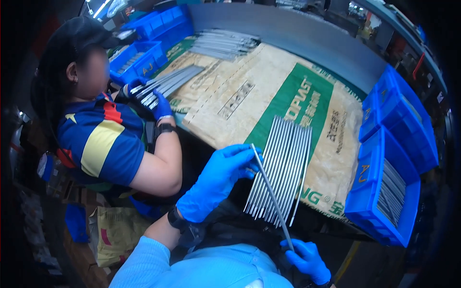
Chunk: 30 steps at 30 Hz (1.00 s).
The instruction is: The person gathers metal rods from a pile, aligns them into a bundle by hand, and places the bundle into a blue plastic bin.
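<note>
A thin grey metal rod (272, 193) slants across in front of me, held at both ends. My left hand (211, 177), in a blue glove, pinches its upper end between thumb and fingers. At the lower end, the closed fingers of my right hand (307, 261), also gloved in blue, grip it. Beneath the rod, a row of similar shiny metal rods (294, 156) lies side by side on the table, their near ends reaching past its front edge.
Flattened printed sacks (218, 127) cover the table. Blue bins (367, 192) with rods stand at the right; another blue bin (156, 50) is at the far left. A co-worker (110, 139) on my left holds a bundle of rods (175, 81). More rods (223, 43) lie at the back.
</note>
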Each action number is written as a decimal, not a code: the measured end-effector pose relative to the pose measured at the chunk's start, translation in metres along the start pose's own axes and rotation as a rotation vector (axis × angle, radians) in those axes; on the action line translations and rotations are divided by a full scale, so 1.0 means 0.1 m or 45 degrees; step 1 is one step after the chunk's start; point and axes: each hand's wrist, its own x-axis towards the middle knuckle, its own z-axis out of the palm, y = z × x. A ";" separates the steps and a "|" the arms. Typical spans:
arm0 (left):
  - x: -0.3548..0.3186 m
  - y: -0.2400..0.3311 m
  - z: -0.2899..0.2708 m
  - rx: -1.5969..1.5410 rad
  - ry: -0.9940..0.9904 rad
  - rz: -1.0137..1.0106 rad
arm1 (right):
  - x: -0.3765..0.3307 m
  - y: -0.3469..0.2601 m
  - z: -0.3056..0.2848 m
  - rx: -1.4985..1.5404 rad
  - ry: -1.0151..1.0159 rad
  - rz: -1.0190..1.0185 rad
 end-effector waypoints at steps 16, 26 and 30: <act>0.24 -0.07 -0.21 -0.329 -0.202 0.075 | 0.25 -0.76 0.00 0.736 0.025 0.308; 0.61 -0.43 -0.68 -0.002 0.016 0.328 | 1.20 -2.00 -0.53 0.467 0.111 0.304; 0.71 -0.54 -0.78 0.160 -0.043 0.328 | 2.50 -2.47 -0.69 0.347 0.079 -0.333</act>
